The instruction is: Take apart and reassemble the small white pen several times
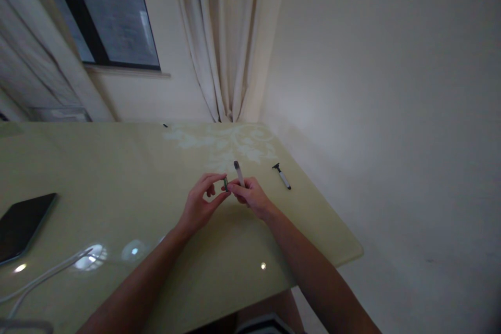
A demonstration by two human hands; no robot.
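Observation:
My left hand [201,201] pinches a small, narrow green piece [225,183] between thumb and forefinger; its kind is too small to make out. Close beside it, my right hand [250,195] is closed around a slim pale handle with a dark end [240,173] that points up and away from me. The fingertips of both hands meet around the green piece, so part of it is hidden. To the right of my right hand, a razor [283,177] with a black T-shaped head and a grey handle lies on the table [321,219].
A dark tablet [25,224] lies at the left, with white cables [47,274] near it. A small black piece [165,126] sits by the far table edge. A wall [383,115] runs along the right side. Curtains [223,36] hang behind the table.

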